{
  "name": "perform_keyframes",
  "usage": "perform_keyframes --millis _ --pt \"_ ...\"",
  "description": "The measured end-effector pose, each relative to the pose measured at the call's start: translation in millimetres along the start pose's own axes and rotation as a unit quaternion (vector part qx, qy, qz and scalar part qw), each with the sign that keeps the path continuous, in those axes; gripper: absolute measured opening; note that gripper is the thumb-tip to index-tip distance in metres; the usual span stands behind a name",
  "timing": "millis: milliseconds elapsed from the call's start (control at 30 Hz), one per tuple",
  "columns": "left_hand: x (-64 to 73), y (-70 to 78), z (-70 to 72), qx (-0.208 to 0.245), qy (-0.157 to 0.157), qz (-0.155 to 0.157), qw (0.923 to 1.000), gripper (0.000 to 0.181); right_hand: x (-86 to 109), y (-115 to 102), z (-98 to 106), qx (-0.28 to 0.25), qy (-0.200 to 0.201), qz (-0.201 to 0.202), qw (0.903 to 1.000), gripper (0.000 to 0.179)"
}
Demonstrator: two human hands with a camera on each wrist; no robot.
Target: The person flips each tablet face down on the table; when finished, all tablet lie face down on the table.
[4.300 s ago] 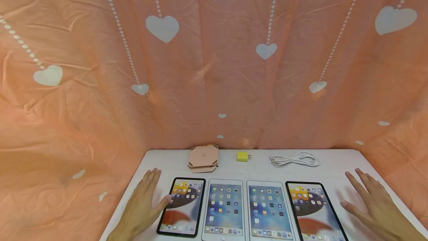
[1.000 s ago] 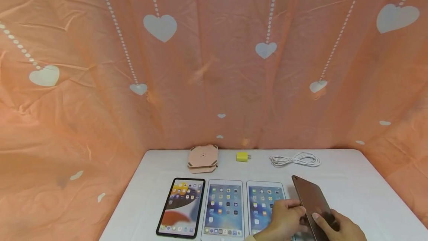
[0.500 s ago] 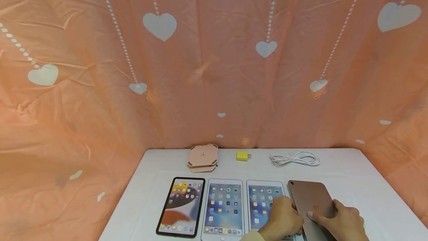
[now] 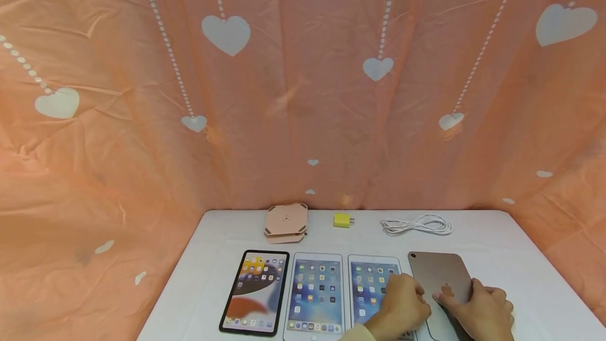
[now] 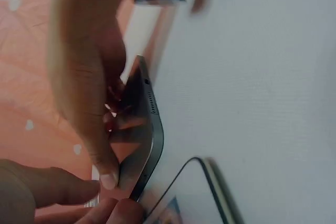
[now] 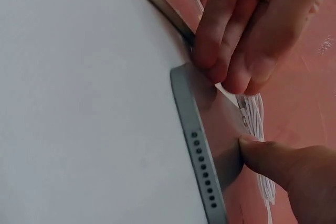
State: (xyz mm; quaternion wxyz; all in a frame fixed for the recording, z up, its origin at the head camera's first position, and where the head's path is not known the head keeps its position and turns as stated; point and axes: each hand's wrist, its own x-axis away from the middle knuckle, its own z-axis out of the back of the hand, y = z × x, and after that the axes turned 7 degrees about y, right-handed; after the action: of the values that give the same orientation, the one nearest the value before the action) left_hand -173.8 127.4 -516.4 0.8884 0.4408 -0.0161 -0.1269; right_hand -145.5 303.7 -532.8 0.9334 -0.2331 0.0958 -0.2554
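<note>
At the right end of a row, a tablet (image 4: 437, 270) lies back side up, showing its brown metallic back and a corner camera. My right hand (image 4: 487, 312) holds its right edge, thumb on the back and fingers round the side. At its left edge my left hand (image 4: 402, 304) has curled fingers, with the thumb close to the fingertips in the left wrist view. The raised lower edge of the tablet (image 6: 199, 145) shows speaker holes in the right wrist view. Beside it, a white-framed tablet (image 4: 366, 272) is partly covered by my left hand.
Farther left lie another white-framed tablet (image 4: 317, 293) and a black-framed tablet (image 4: 258, 293), screens up. Along the back of the white table (image 4: 189, 278) are a pink folding stand (image 4: 286, 220), a yellow charger plug (image 4: 342, 220) and a coiled white cable (image 4: 416, 224). An orange curtain (image 4: 303, 120) encloses the table.
Both hands were spread at the sides at first, with the right-end tablet screen up. They have since turned it over, from steeply tilted to nearly flat, back side up.
</note>
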Motion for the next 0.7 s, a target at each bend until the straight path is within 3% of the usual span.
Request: perform_keyframes --millis 33,100,200,267,333,367,433,533,600,700 --pt "2.3 0.4 4.4 0.034 -0.004 0.018 0.9992 0.016 0.2 -1 -1 0.000 0.004 0.002 1.0000 0.099" --pt "8.5 1.5 18.5 0.120 -0.017 0.062 0.9907 0.016 0.8 -3 -2 0.005 0.010 0.004 0.9999 0.098" --pt "15.7 -9.9 37.8 0.243 -0.035 0.125 0.9613 0.015 2.8 -7 -2 0.006 0.005 0.011 0.9999 0.099" --pt "18.9 -22.5 53.9 0.311 -0.051 0.163 0.9349 0.015 4.2 -8 2 0.000 -0.014 0.018 0.9997 0.102" --pt "21.7 -38.3 72.4 0.358 -0.068 0.192 0.9113 0.017 4.8 -9 9 -0.010 -0.049 0.033 0.9982 0.107" --pt "22.7 -45.9 82.0 0.364 -0.074 0.202 0.9060 0.018 5.0 -10 13 -0.017 -0.070 0.042 0.9965 0.109" --pt "25.0 -59.9 100.6 0.373 -0.081 0.212 0.8996 0.021 5.1 -13 19 -0.038 -0.111 0.059 0.9913 0.111" --pt "28.9 -76.7 123.9 0.368 -0.079 0.207 0.9034 0.025 6.4 -22 24 -0.103 -0.181 0.071 0.9755 0.102" --pt "31.6 -83.7 135.0 0.360 -0.073 0.203 0.9078 0.026 8.8 -29 23 -0.151 -0.228 0.066 0.9597 0.093" --pt "35.3 -89.9 145.5 0.344 -0.077 0.204 0.9135 0.028 14.3 -35 20 -0.207 -0.305 0.049 0.9281 0.084"
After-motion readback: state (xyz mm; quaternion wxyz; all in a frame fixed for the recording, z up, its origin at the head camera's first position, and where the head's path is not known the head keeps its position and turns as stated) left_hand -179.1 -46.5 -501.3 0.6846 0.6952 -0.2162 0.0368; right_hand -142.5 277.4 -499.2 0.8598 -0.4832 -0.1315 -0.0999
